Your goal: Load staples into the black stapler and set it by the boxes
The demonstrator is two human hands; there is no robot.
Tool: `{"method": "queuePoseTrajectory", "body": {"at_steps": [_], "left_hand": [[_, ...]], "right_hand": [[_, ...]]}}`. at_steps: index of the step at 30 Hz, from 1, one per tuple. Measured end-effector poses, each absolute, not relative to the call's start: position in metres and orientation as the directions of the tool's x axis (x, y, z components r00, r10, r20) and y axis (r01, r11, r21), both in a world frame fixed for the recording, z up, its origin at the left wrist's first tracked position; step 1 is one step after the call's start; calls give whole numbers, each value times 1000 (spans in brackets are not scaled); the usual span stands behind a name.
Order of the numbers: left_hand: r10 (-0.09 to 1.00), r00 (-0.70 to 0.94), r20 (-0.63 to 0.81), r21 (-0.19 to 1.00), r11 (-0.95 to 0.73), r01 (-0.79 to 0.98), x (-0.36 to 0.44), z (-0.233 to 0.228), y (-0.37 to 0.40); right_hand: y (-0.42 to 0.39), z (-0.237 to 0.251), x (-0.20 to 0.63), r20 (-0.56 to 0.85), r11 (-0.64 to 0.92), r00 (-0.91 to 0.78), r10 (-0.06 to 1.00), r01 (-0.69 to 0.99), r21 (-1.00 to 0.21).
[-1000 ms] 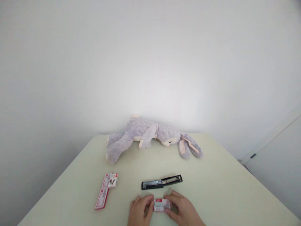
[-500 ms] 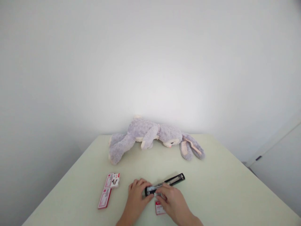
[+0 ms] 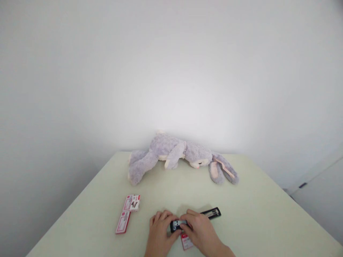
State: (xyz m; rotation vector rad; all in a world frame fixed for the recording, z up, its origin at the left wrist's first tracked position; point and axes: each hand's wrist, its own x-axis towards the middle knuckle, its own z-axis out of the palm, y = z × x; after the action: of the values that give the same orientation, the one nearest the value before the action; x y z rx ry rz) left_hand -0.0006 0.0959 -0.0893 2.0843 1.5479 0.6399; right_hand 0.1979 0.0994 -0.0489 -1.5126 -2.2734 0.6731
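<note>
A black stapler [image 3: 215, 212] lies opened out at a slant on the table, its metal inner parts facing up. My left hand [image 3: 160, 233] is closed round its left end, thumb at the near side and fingers at the far side. Across its middle, my right hand [image 3: 200, 230] is closed, with thumb and fingertips pressed on the metal part; whether they also pinch something small is hidden. A small red and white box [image 3: 187, 242] lies on the near side of the stapler, partly covered by my right hand.
To the left on the pale green table [image 3: 257, 200] are red and white boxes [image 3: 123, 222] and a small white box with a dark clip picture [image 3: 135, 203]. A grey plush rabbit [image 3: 166, 146] lies on its side along the back, before the wall.
My right thumb and fingers have come onto the stapler's metal part, where a small pale piece showed below them before. The view has shifted slightly.
</note>
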Motion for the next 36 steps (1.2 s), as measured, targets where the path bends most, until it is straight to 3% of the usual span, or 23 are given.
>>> {"method": "queuePoseTrajectory", "body": {"at_steps": [7,12,14,18,23,26,28,32,36], "left_hand": [[962,264,74,625,-251,739,-1,-88,96],[964,258,61,631,-237,739,-1,-88,96],[966,251,62,636,-232,736,-1,-88,96],[966,250,66,644,-232,729,-1,-87,95],[966,252,55,649,-227,727,-1,-85,96],[964,260,49,647,-229,727,-1,-84,96],[962,270,47,644,-236,728,-2,-83,97],[957,285,43,634,-247,732,-1,-82,97],[963,262,56,625,-239,744,0,-85,98]], "right_hand": [[100,-43,199,-10,329,-397,918,775,-539],[91,-50,205,-29,134,-179,983,824,-551],[86,-58,203,-43,125,-186,982,796,-592],[77,-90,207,-70,119,-286,956,590,-799],[68,-126,263,-202,-162,-56,978,411,-897],[75,-111,287,-246,-232,-22,969,255,-939],[86,-87,285,-199,-175,-120,973,182,-968],[110,-43,253,-79,32,-282,956,368,-929],[119,-31,223,-112,158,-339,934,674,-721]]}}
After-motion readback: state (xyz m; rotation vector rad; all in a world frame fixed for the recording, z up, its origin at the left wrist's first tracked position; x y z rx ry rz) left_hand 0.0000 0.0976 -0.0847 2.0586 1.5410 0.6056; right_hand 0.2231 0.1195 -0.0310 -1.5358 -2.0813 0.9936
